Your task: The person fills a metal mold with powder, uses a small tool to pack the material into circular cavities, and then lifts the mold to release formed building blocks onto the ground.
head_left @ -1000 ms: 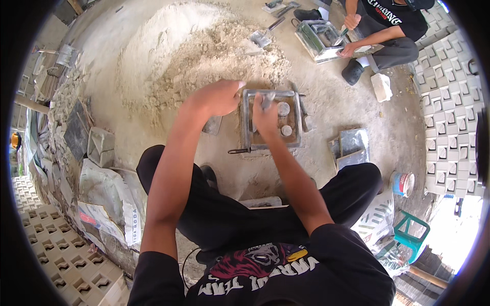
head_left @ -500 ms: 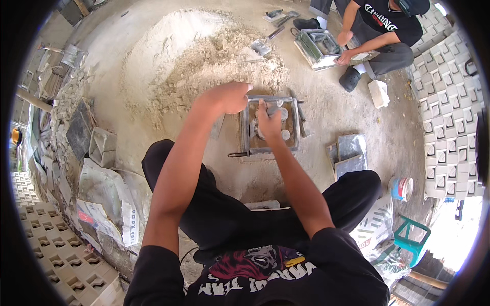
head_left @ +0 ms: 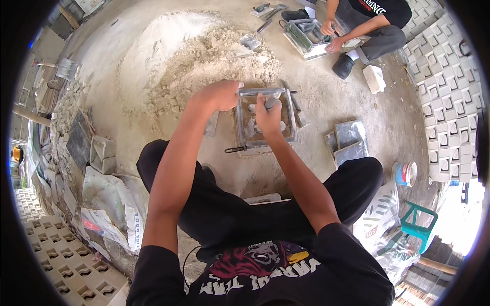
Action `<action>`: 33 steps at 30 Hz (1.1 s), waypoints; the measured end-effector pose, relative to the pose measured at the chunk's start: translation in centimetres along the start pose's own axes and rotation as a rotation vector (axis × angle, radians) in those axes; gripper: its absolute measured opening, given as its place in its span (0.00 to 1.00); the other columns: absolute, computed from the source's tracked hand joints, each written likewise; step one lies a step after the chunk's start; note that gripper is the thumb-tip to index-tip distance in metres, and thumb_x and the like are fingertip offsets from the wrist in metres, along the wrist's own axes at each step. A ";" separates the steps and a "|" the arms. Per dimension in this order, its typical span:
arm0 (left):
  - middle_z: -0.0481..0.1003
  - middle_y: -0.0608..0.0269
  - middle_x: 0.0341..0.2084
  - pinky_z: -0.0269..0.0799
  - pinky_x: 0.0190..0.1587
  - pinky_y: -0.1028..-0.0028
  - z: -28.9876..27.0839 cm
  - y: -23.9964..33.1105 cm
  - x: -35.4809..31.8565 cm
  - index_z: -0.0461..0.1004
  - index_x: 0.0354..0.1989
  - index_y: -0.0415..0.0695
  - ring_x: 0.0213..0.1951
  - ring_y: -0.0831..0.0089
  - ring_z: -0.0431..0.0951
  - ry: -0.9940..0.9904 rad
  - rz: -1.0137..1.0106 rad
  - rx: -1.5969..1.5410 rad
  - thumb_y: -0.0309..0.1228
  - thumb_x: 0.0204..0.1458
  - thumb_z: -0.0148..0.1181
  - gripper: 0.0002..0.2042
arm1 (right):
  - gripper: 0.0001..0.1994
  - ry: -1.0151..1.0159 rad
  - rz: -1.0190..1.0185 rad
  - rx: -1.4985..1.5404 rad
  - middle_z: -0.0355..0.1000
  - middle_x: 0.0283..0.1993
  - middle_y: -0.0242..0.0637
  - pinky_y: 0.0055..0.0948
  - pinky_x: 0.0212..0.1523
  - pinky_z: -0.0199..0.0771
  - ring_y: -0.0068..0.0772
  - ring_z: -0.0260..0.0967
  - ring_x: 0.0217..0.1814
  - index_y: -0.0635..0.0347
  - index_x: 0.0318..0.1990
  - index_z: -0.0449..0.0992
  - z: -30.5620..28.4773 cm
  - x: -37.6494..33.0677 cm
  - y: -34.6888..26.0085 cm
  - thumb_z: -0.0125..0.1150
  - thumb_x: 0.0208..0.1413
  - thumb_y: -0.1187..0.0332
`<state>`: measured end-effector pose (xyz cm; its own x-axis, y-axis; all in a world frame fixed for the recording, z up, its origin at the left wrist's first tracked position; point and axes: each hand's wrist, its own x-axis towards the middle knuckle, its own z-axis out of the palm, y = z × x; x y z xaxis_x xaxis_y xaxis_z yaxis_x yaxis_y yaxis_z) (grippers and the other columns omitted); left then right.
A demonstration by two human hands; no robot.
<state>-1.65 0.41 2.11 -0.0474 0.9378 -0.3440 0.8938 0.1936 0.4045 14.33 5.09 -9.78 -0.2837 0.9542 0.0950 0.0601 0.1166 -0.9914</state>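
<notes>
Risk first. My left hand (head_left: 220,95) grips the upper-left corner of the square metal mould (head_left: 265,120), at about 10 o'clock on its frame. My judgement: if that hold slackens, the frame can skid on the dusty floor (head_left: 326,102) while the other hand presses inside it, and the fill would then set uneven. The mould lies flat on the floor between my knees and the sand-and-cement heap (head_left: 194,56), which rises at 11 o'clock from it. Loose crumbs from the heap lie close to the frame's top edge and could roll in.

A second worry: the long thin handle (head_left: 236,149) sticking out at the mould's 7 o'clock corner lies near my left shin, and a shift of the leg might knock it.

Grip, left: fingers curled down over the rim, clenched on the frame corner, thumb side toward me.

Grip, right: my right hand (head_left: 268,116) is inside the mould, fist closed round a short grey tool or plug (head_left: 272,102) pointing to 12 o'clock; exactly what it is, I cannot tell. Round pale cores (head_left: 282,125) stand just beside the knuckles at 3 o'clock.

A co-worker (head_left: 367,25) sits at 1 o'clock, well apart, hands on another mould (head_left: 306,38).
</notes>
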 end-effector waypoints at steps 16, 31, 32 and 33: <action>0.75 0.45 0.45 0.70 0.48 0.61 1.0 1.7 1.3 0.66 0.59 0.46 0.46 0.54 0.76 -0.066 -0.017 -0.049 0.28 0.51 0.48 0.24 | 0.21 0.063 -0.056 0.051 0.60 0.12 0.34 0.34 0.18 0.54 0.20 0.53 0.17 0.66 0.17 0.63 -0.8 -0.9 -0.2 0.54 0.60 0.62; 0.77 0.48 0.39 0.70 0.43 0.63 5.1 -4.3 5.5 0.73 0.51 0.41 0.40 0.56 0.77 0.195 -0.007 -0.202 0.33 0.52 0.49 0.19 | 0.20 0.043 -0.008 0.138 0.60 0.16 0.23 0.25 0.17 0.51 0.14 0.52 0.18 0.60 0.18 0.64 -1.2 -1.1 4.1 0.51 0.63 0.63; 0.78 0.48 0.38 0.70 0.42 0.63 6.8 -4.4 6.9 0.74 0.49 0.41 0.39 0.55 0.77 0.269 -0.070 -0.292 0.34 0.52 0.49 0.18 | 0.20 0.063 0.036 0.158 0.60 0.16 0.23 0.25 0.18 0.51 0.14 0.52 0.18 0.60 0.18 0.64 -2.1 -0.5 4.0 0.51 0.63 0.63; 0.78 0.48 0.36 0.70 0.42 0.62 8.8 -5.1 7.7 0.75 0.46 0.41 0.38 0.55 0.78 0.339 -0.148 -0.378 0.36 0.52 0.49 0.17 | 0.20 0.074 0.087 0.186 0.60 0.16 0.23 0.25 0.18 0.52 0.14 0.53 0.18 0.59 0.18 0.64 -2.5 -0.1 3.4 0.51 0.63 0.63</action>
<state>-2.63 4.09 -10.02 -0.3587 0.9209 -0.1523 0.6463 0.3627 0.6714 16.97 6.06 -12.96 -0.2138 0.9768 0.0084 -0.0988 -0.0130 -0.9950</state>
